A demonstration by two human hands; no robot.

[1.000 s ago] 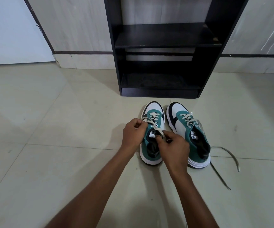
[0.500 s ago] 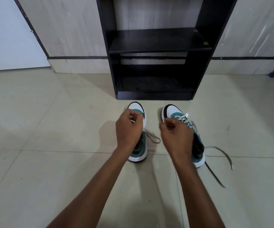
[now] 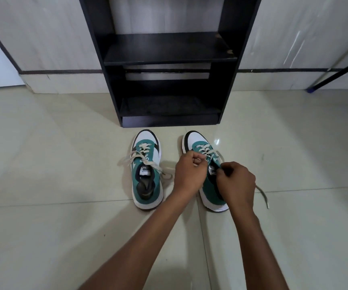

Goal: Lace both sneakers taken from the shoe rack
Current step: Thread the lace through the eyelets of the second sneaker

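Teal-white right sneaker [image 3: 206, 176], laces [image 3: 205, 148] pinched in left hand [image 3: 188, 174] and right hand [image 3: 238, 183] grips

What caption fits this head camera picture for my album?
Left hand and right hand work the right sneaker laces; left sneaker waits beside it.

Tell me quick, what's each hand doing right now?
Left hand: closed, pinching the right sneaker's lace.
Right hand: closed at the same sneaker's lacing; what it holds cannot be told.
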